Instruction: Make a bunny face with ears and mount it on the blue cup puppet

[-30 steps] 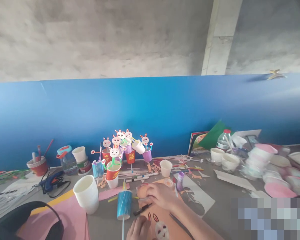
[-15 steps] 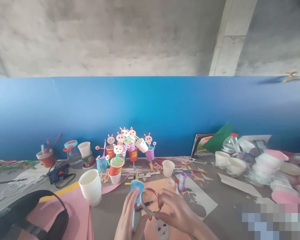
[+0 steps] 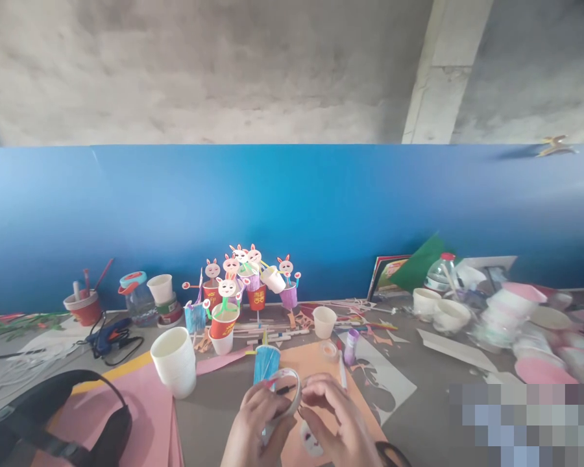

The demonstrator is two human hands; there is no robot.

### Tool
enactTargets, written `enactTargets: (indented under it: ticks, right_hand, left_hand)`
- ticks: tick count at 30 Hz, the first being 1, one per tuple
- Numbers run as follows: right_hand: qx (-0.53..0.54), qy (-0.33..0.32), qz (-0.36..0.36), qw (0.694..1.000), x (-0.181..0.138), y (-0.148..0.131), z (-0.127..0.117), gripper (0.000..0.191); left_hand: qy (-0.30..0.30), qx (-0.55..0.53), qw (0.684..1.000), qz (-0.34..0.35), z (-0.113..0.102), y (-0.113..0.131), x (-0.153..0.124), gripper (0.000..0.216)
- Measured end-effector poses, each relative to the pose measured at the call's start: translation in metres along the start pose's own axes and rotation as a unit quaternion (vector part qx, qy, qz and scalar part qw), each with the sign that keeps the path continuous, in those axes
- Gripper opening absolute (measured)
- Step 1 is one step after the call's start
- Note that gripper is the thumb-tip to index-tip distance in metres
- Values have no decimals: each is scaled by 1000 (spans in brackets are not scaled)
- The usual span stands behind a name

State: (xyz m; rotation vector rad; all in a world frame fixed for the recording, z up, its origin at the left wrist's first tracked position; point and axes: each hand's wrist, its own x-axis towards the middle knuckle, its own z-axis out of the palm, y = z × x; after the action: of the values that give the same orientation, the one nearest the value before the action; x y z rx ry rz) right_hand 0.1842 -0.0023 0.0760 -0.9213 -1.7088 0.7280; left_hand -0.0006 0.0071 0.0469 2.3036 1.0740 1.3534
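Note:
My left hand (image 3: 260,418) grips a roll of clear tape (image 3: 298,389) by its left side, thumb and fingers around the band. Close against the roll's right edge are the curled, closed fingers of my right hand (image 3: 333,415); what lies between their tips is hidden. A blue-coloured paper cup (image 3: 267,363) is just behind my left hand. Under my hands, an orange sheet (image 3: 306,357) carries a white paper rabbit face (image 3: 311,441), partly covered by my right hand. A dark pen-like item (image 3: 286,390) shows through the ring.
Rabbit figures on paper cups (image 3: 224,318) stand at the back. White cups (image 3: 174,363) and pink sheets (image 3: 136,408) are left, near black headphones (image 3: 111,421). A purple glue stick (image 3: 351,347), paper scraps (image 3: 394,383) and stacked cups (image 3: 511,311) lie right. Black scissor-like handles (image 3: 392,454) show below.
The tape roll has gone from my right hand's grip into my left hand's. My right fingers have moved to its right edge. The view has shifted slightly, and black handles now show.

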Motion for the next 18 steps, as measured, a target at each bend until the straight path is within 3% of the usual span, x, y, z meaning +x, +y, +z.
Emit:
enactTargets:
  ticks: [7, 11, 18]
  right_hand:
    - [27, 51, 36, 998, -3, -8, 11, 13]
    - [54, 29, 96, 993, -1, -9, 12, 20]
    - [80, 15, 107, 991, 0, -8, 6, 22]
  left_hand:
    - [58, 60, 996, 26, 10, 18, 1, 18]
    - [78, 84, 993, 36, 8, 21, 2, 19]
    - [85, 69, 994, 29, 5, 23, 4, 18]
